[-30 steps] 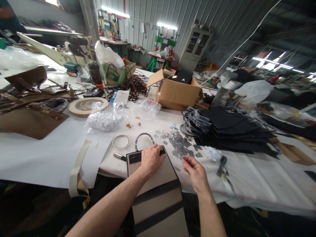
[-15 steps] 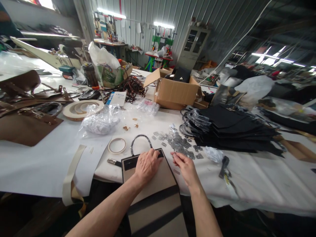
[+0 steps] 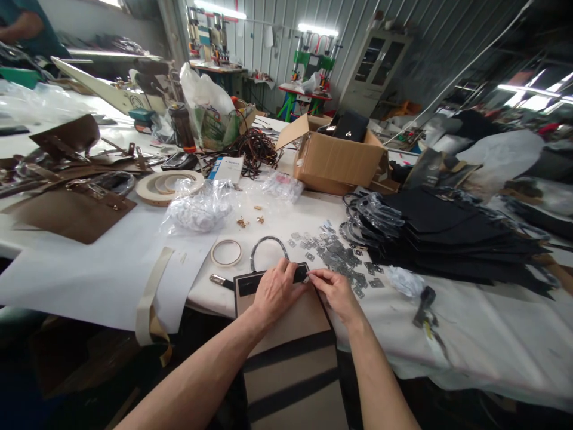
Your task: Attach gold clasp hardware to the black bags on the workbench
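Observation:
A beige panel with black bands [image 3: 290,316], apparently part of a handbag, lies over the table's front edge. A wrapped loop handle [image 3: 268,240] sticks out beyond its top, and a dark strap with a metal tip [image 3: 220,280] at its left. My left hand [image 3: 277,289] rests on the panel's top, thumb apart, fingertips on a black strip. At the top right corner my right hand [image 3: 333,289] is closed in a pinch on a small metal piece [image 3: 307,278], mostly hidden by the fingers. Many flat metal plates [image 3: 338,254] lie scattered just beyond that hand.
Stacked black bag pieces [image 3: 447,233] lie to the right, near a black-handled tool [image 3: 424,307]. Behind stands a cardboard box [image 3: 340,164]. Leftward are a tape roll [image 3: 226,253], a plastic bag [image 3: 199,209] and a brown bag [image 3: 85,206]. A person [image 3: 33,30] is at far left.
My right hand has moved left from beside the plates to the panel's top right corner, bringing the small metal piece. My left hand stays on the panel. The view has turned slightly left.

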The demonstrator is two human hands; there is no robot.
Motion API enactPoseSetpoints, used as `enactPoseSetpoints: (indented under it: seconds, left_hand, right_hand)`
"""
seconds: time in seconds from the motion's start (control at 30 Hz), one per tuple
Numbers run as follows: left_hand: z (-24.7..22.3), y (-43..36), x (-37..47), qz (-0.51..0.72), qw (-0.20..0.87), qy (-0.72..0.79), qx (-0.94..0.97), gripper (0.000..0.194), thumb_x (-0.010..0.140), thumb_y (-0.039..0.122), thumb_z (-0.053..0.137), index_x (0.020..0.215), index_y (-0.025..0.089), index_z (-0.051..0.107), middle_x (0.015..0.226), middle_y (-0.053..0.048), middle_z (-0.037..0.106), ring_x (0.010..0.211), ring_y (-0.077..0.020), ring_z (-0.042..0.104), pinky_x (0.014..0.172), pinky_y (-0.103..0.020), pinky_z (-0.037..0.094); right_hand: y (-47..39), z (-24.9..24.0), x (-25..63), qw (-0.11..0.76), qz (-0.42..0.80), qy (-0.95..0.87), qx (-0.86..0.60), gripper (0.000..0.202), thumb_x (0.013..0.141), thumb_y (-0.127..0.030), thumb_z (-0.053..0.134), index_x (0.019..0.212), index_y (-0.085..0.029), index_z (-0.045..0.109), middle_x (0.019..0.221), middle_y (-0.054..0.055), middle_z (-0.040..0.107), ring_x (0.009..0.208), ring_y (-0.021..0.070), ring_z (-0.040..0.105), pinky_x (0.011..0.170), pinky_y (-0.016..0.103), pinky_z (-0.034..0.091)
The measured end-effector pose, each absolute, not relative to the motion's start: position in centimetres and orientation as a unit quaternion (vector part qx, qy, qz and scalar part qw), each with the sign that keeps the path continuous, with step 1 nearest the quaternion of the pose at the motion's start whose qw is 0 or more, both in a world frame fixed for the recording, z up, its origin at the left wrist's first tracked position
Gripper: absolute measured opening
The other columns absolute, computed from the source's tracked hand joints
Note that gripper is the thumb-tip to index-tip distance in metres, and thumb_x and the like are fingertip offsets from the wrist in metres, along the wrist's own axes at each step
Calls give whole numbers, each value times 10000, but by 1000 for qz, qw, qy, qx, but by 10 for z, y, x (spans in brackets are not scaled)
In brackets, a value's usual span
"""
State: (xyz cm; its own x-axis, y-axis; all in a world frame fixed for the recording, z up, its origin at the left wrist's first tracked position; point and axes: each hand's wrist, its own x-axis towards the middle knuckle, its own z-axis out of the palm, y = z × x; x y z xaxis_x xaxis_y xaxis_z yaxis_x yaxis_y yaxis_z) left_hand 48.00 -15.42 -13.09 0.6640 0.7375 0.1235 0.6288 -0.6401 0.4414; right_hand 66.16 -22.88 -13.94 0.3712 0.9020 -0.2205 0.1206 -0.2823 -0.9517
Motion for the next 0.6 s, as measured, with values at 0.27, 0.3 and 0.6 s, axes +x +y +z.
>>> enactPoseSetpoints:
  seconds: [0.27,0.3,0.6]
  left_hand:
    - [-130,-152,479,151,203,381,889,385,937,529,688,1137,221,572,1089,-58,605,934,-225,669,811,-334,560]
    - [-130,-152,479,152,206,380,889,377,938,524,688,1133,222,573,1088,-58,605,940,-226,670,817,-335,561]
    - [-134,-150,479,162,223,383,882,344,916,460,726,1120,219,588,1075,-64,610,920,-232,670,813,-349,571]
  right_hand:
    - [-217,-150,667,428,389,-449,-681,308,849,-511,755,940,-224,818,1025,71,764,940,242,708,890,357,549]
    - [-215,-150,668,426,386,-452,-682,303,854,-504,750,950,-225,819,1020,72,768,936,244,711,886,361,550]
    - [-212,-144,666,397,336,-500,-693,274,866,-471,725,978,-245,835,1037,78,778,982,265,709,890,379,559]
